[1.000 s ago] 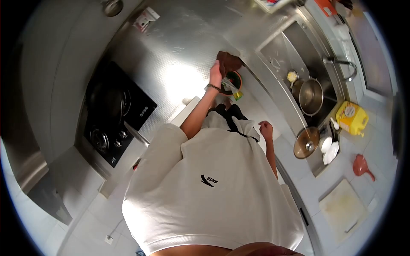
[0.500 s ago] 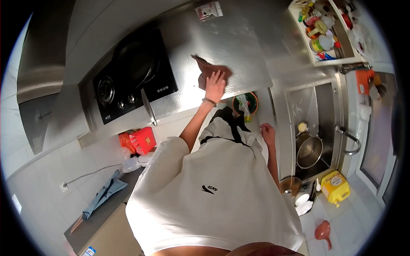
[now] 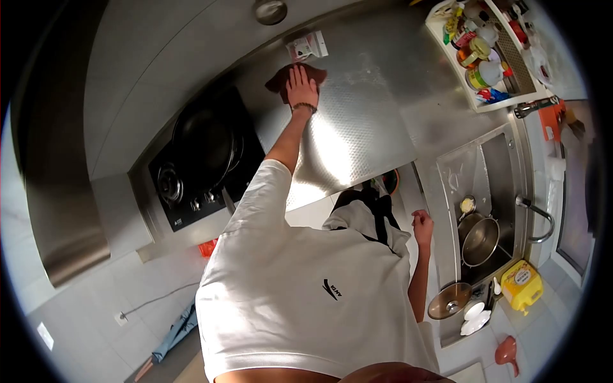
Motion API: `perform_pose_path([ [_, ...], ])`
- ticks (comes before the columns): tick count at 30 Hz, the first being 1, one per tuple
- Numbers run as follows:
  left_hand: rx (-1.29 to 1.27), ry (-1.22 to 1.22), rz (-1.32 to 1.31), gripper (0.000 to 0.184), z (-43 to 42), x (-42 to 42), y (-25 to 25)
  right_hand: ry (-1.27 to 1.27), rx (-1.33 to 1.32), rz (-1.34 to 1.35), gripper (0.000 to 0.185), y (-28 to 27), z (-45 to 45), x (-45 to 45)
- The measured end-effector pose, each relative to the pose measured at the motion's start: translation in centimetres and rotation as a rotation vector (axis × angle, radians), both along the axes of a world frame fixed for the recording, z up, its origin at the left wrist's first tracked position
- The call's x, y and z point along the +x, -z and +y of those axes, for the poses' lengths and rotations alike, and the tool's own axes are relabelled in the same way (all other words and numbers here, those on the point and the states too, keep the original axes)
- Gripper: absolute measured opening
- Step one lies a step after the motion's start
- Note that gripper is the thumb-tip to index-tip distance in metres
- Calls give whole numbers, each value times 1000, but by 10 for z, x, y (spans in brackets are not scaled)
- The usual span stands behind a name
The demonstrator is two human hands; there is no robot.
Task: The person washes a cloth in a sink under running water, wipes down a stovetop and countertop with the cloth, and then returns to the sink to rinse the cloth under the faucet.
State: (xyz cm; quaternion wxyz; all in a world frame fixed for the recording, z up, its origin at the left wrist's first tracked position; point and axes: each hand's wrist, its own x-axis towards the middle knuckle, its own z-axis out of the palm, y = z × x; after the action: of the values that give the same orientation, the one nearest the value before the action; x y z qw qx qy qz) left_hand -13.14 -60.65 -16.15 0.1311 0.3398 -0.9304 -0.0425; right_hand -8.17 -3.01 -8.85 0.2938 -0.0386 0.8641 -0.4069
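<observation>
My left hand (image 3: 301,89) lies flat on a brown cloth (image 3: 278,82), fingers stretched out, pressing it against the steel countertop (image 3: 370,115). The cloth spreads out on both sides of the hand. Just beyond the fingertips is a small white plastic packet (image 3: 308,46). My right hand (image 3: 422,228) is held beside my body, near the counter edge left of the sink. Its fingers are curled in and I see nothing in them.
On the left, a black gas stove (image 3: 246,115) carries a black pan (image 3: 204,142). To the right, a sink (image 3: 447,166) holds a metal pot (image 3: 480,241). A glass lid (image 3: 450,300), a yellow jug (image 3: 522,286) and a white rack (image 3: 476,96) of bottles stand around it.
My left hand has slid the cloth away from me and slightly left, up to the packet. My right hand has moved a little toward me and to the right. The view has shifted.
</observation>
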Motion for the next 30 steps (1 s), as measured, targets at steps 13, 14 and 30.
perform_pose_path([
  [13,-180,511,-192,56,87,-37,-37,8,58,3,12,8,1,24],
  [14,-164,609,-162,56,108,-22,-35,-7,37,-4,11,9,-5,19],
  [30,21,-360,-167,55,-125,65,4,-75,57,20,13,0,-38,-13],
])
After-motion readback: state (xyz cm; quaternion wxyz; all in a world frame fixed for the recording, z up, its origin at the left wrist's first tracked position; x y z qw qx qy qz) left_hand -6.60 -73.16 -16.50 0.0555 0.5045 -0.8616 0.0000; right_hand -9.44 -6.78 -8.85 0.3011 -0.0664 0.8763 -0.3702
